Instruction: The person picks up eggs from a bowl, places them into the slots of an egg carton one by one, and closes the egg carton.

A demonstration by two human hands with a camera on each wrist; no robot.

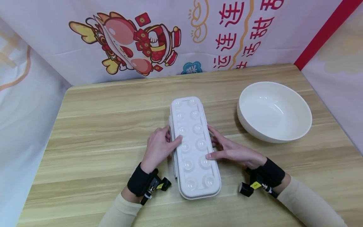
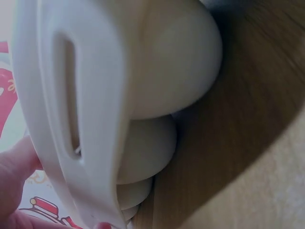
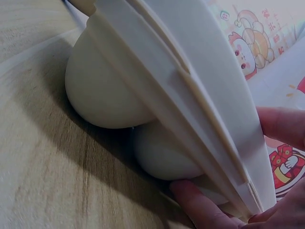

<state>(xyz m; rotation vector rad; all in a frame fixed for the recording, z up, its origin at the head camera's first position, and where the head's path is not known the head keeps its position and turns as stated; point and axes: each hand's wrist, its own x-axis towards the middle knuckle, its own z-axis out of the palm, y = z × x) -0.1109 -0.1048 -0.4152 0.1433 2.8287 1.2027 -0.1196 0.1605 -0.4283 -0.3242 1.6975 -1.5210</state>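
Note:
A long white plastic egg box (image 1: 194, 154) with its lid on lies lengthwise in the middle of the table. Two rows of round bumps run along the lid, and rounded cups (image 2: 178, 62) bulge below its rim. My left hand (image 1: 160, 146) grips the left long side, its thumb on top of the lid and its fingers at the edge. From the right, my right hand (image 1: 233, 151) holds the opposite side, thumb on the lid. In the right wrist view one fingertip (image 3: 190, 191) reaches under the rim against a cup. The inside is hidden.
A large white bowl (image 1: 275, 110) stands on the wooden table (image 1: 107, 126) at the back right. Behind the table hangs a white printed cloth (image 1: 158, 37) with red figures and lettering. Further white cloth (image 1: 25, 104) closes off the left side.

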